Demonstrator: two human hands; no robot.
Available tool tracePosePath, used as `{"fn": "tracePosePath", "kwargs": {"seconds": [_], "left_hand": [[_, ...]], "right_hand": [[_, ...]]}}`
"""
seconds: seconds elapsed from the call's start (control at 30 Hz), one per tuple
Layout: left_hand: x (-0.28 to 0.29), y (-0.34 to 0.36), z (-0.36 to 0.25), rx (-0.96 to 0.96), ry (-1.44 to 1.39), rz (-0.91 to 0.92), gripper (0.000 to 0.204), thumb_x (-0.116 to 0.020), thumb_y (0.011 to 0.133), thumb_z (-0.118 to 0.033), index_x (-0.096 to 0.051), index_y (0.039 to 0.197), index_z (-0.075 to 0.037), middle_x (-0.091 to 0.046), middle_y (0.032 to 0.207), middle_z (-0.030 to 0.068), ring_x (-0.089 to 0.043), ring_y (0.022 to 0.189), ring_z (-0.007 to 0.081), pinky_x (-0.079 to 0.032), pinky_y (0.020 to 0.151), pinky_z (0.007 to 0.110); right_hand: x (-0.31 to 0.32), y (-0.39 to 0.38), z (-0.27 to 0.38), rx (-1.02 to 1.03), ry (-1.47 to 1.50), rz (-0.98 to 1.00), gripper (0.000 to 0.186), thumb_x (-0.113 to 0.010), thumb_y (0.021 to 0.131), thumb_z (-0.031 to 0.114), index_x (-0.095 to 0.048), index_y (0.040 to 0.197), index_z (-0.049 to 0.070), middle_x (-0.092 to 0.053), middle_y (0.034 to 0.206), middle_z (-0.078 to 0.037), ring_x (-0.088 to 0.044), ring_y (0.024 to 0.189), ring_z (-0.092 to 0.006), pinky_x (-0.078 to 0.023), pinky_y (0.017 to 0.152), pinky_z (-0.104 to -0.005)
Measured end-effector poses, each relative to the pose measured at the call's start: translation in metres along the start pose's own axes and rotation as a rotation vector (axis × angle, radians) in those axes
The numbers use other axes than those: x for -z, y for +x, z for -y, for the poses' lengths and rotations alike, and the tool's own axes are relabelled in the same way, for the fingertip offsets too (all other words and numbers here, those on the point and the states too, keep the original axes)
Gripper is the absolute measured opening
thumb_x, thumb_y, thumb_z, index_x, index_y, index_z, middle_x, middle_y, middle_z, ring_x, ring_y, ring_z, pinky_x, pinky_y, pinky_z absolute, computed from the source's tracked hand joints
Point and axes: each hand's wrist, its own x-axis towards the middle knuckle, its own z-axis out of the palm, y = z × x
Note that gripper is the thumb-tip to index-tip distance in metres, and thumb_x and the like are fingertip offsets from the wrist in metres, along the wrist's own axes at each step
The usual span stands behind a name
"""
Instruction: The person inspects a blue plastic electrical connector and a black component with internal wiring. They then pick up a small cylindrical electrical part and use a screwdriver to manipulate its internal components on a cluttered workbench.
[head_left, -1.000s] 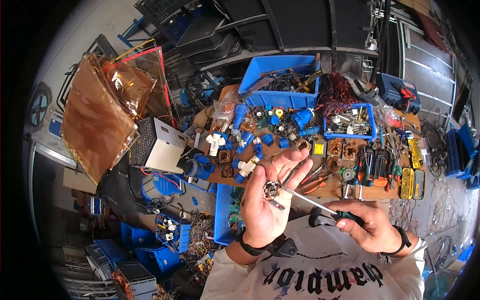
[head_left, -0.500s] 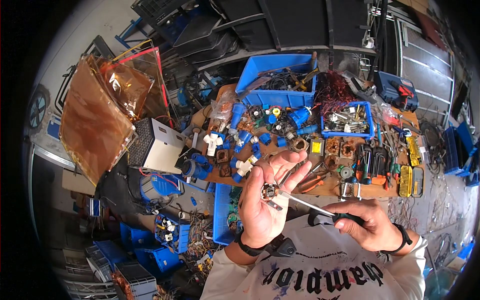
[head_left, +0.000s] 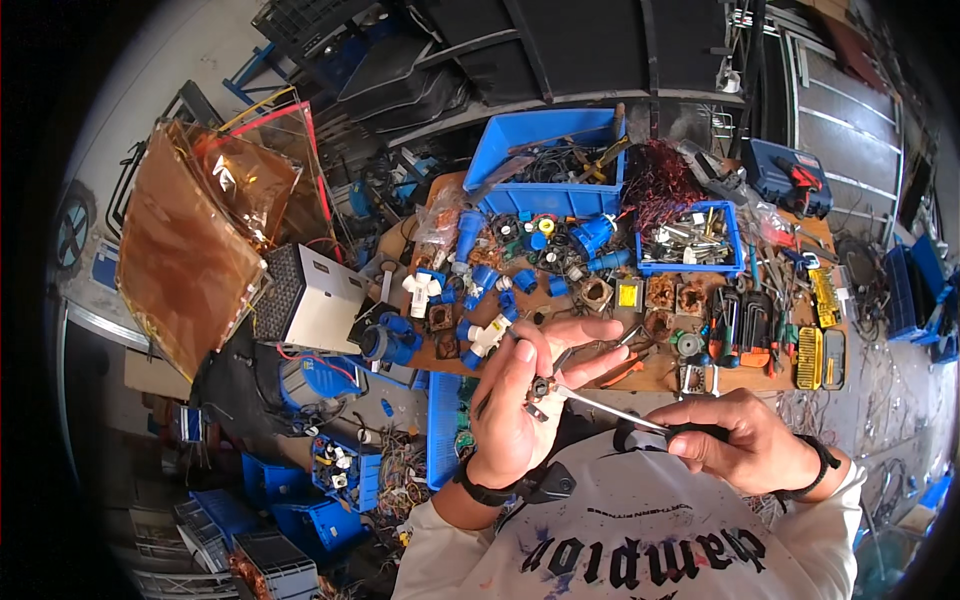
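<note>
In my left hand I hold a small dark metal part with coppery bits, between thumb and fingers above the palm. The middle and other fingers stretch out to the right. My right hand is closed round the dark handle of a screwdriver, whose bright shaft points left. Its tip meets the small part, or lies right beside it; which of the two I cannot tell. Both hands are over the bench's near edge, in front of my white shirt.
On the wooden bench lie blue connectors, a white fitting, hex keys and pliers, and a yellow bit case. Blue bins stand behind. A white-sided box and brown translucent sheets are at left.
The small part has turned a little in my left hand, and the fingers have shifted round it. The screwdriver stays pointed at it; the view has moved slightly.
</note>
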Motion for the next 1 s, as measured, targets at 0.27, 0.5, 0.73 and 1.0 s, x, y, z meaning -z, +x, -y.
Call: {"fn": "tracePosePath", "kwargs": {"seconds": [0.27,0.5,0.73,1.0], "left_hand": [[0.014,0.000,0.015,0.042,-0.047,0.020,0.027,-0.035,0.103,-0.030,-0.042,0.086,-0.010,-0.054,0.125,0.0288,-0.048,0.126,0.0370,-0.041,0.098,0.068],[0.015,0.001,0.014,0.062,-0.065,0.022,0.028,-0.036,0.103,-0.035,-0.044,0.087,-0.013,-0.052,0.131,0.0246,-0.047,0.127,0.0346,-0.041,0.095,0.072],[0.021,0.001,0.016,0.047,-0.045,0.001,0.029,-0.035,0.103,-0.033,-0.045,0.086,-0.012,-0.047,0.137,0.0254,-0.044,0.129,0.0341,-0.041,0.095,0.072],[0.024,-0.003,0.017,0.026,-0.098,0.026,0.029,-0.034,0.103,-0.033,-0.045,0.088,-0.012,-0.042,0.142,0.0255,-0.042,0.132,0.0348,-0.040,0.098,0.071]], "right_hand": [[0.002,0.007,-0.010,0.013,0.047,0.018,0.030,-0.063,0.095,0.020,-0.064,0.118,0.001,-0.070,0.100,-0.010,-0.064,0.077,-0.0125,-0.051,0.068,-0.0289],[0.004,0.015,-0.017,-0.191,0.318,0.105,0.033,-0.061,0.097,0.025,-0.063,0.122,0.003,-0.058,0.073,-0.001,-0.050,0.059,-0.0050,-0.040,0.049,-0.0218],[0.003,0.029,-0.033,-0.222,0.624,0.272,0.035,-0.054,0.100,0.026,-0.060,0.126,0.003,-0.049,0.066,0.001,-0.039,0.047,-0.0033,-0.029,0.040,-0.0197],[0.001,0.035,-0.050,-0.342,0.922,0.393,0.041,-0.054,0.100,0.031,-0.059,0.127,0.001,-0.048,0.066,-0.001,-0.039,0.046,-0.0037,-0.026,0.039,-0.0189]]}}
